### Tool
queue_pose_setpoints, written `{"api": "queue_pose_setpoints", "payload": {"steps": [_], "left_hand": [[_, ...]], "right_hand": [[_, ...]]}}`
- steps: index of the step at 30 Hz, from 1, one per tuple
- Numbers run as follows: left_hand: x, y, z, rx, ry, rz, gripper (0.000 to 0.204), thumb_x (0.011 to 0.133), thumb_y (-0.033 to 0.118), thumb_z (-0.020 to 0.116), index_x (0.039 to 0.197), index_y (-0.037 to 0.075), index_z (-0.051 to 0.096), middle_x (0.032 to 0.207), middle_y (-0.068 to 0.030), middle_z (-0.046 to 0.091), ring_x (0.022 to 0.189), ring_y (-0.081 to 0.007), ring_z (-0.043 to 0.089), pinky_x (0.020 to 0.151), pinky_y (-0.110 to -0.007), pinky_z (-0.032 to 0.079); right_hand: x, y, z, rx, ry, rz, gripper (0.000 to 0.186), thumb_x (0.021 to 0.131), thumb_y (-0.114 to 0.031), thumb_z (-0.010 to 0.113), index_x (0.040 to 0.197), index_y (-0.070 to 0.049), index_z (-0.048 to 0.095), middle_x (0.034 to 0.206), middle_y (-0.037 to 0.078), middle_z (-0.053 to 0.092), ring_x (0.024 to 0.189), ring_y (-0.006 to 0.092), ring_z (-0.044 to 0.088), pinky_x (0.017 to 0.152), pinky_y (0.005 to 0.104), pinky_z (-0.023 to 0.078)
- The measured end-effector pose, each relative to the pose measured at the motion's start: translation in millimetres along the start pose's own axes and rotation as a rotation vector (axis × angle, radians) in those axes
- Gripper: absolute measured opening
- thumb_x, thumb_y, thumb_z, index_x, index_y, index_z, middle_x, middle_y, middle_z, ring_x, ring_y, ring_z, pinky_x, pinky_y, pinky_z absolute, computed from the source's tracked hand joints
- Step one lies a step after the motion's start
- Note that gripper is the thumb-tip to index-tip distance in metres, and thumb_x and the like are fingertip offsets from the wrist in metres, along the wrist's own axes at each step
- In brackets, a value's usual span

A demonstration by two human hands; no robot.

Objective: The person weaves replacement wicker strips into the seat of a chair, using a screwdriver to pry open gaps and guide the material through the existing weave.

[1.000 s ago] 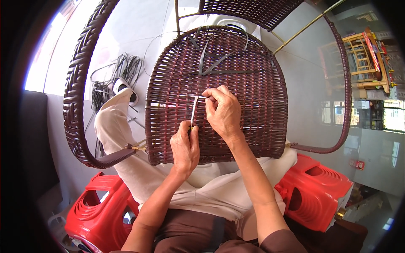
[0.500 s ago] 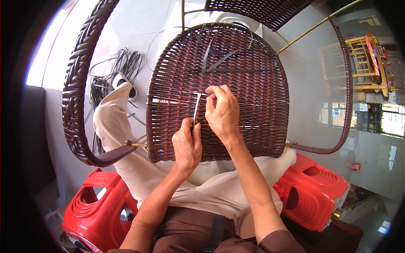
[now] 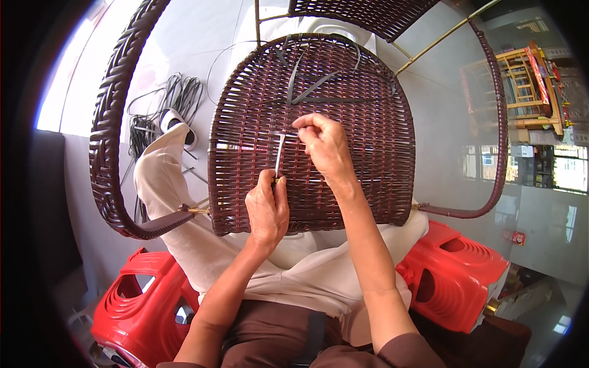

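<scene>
A dark brown woven chair seat (image 3: 362,165) lies across my lap, red showing between its strands. My left hand (image 3: 268,211) is closed around the handle of a metal tool with a flat shaft (image 3: 280,154), its tip against the weave. The handle is mostly hidden in the fist. Just right of that tip, my right hand (image 3: 329,150) pinches thumb and forefinger together over the seat; what lies between them is too small to make out. Loose flat dark strips (image 3: 313,89) rest on the far part of the seat.
A thick braided armrest (image 3: 110,135) curves at the left, a thinner one (image 3: 503,122) at the right. Red plastic stools (image 3: 138,306) (image 3: 457,270) stand on both sides. A bundle of dark strips (image 3: 144,132) lies on the floor by my shoe. Wooden frames (image 3: 521,86) stand at the far right.
My right hand has shifted slightly up the seat, its fingers reaching a little farther. The left hand stays on the tool. The whole view has moved slightly.
</scene>
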State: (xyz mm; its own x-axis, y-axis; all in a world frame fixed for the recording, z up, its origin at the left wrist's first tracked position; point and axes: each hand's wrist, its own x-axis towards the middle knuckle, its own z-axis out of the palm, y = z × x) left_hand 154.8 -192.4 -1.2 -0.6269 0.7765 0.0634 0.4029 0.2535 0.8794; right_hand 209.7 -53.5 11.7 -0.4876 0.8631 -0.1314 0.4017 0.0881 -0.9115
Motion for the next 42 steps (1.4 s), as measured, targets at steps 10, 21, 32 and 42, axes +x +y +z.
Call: {"api": "queue_pose_setpoints", "payload": {"steps": [10,21,32,42], "left_hand": [[0,0,-1,0.006,-0.040,-0.005,0.008,0.084,0.003,0.051,0.090,-0.001,0.047,0.057,-0.0178,0.050,0.048,-0.0351,0.050,0.045,-0.040,0.038],[-1,-2,-1,-0.030,-0.037,-0.032,0.008,0.085,0.004,0.051,0.090,-0.001,0.047,0.056,-0.0169,0.049,0.047,-0.0341,0.049,0.045,-0.039,0.038],[0,0,-1,0.000,-0.038,-0.011,0.007,0.085,0.003,0.051,0.089,-0.001,0.047,0.055,-0.0161,0.048,0.045,-0.0321,0.047,0.044,-0.037,0.036],[0,0,0,0.013,-0.033,-0.006,0.007,0.084,0.003,0.052,0.089,-0.001,0.047,0.053,-0.0157,0.047,0.044,-0.0306,0.047,0.043,-0.037,0.036]], "right_hand": [[47,-11,0,-0.155,0.085,-0.096,0.008,0.073,-0.006,0.066,0.077,0.000,0.063,0.064,0.010,0.063,0.056,0.0168,0.061,0.053,0.0268,0.049],[73,-13,3,-0.075,-0.059,0.152,0.008,0.066,-0.003,0.072,0.067,-0.001,0.065,0.059,0.008,0.063,0.044,0.0128,0.057,0.041,0.0236,0.046],[75,-3,4,-0.034,-0.124,0.198,0.012,0.066,-0.006,0.073,0.076,-0.004,0.067,0.063,0.006,0.064,0.042,0.0090,0.055,0.038,0.0201,0.044],[76,-15,-3,0.076,-0.115,0.191,0.008,0.070,-0.006,0.069,0.073,-0.001,0.063,0.059,0.007,0.059,0.040,0.0083,0.052,0.033,0.0178,0.040]]}}
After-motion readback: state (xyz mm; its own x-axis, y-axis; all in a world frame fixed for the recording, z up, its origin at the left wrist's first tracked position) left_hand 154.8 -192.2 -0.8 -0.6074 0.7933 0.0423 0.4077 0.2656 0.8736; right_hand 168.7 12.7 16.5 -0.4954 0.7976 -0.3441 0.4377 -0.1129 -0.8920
